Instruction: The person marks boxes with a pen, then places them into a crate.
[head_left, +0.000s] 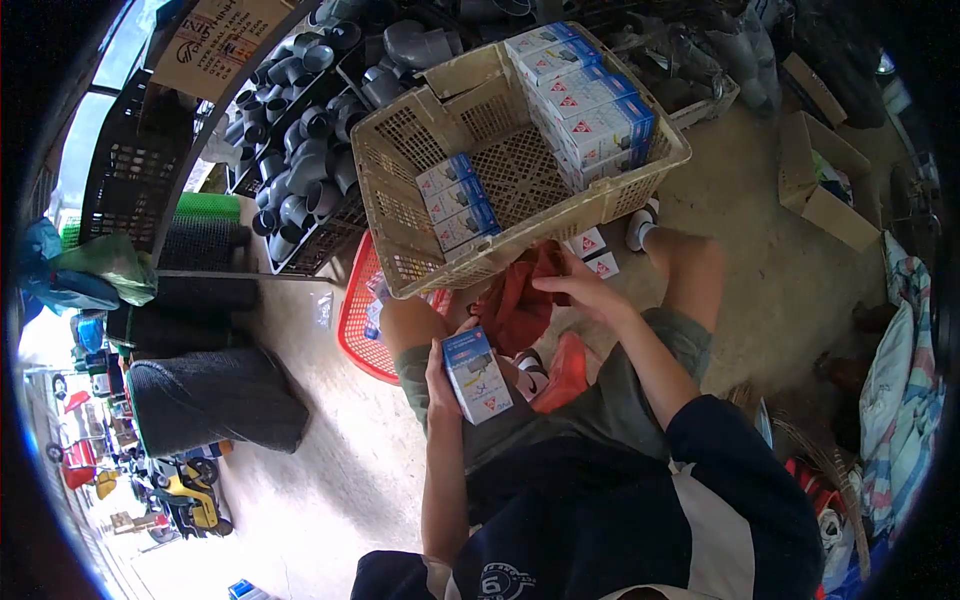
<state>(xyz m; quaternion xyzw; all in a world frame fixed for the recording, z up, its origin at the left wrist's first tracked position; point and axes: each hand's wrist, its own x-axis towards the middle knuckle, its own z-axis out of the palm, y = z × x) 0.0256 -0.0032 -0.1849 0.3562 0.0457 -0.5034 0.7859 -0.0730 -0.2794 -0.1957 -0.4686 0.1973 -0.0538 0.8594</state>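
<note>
Blue-white box (477, 375) in closed left hand (441, 385); right hand (580, 288) on red cloth (515, 300).

- Small box (477, 375) in the left hand (443, 385): printed cardboard, smooth, slightly glossy.
- Red rag (517, 300) under the right hand (583, 288): soft, matt cloth, creased.
- Beige crate (420, 150): perforated plastic, dull and grimy.
- Red basket (357, 320): plastic mesh.
- Pipe elbows (300, 150): smooth grey plastic.
- Floor (330, 480): rough, matt concrete.
</note>
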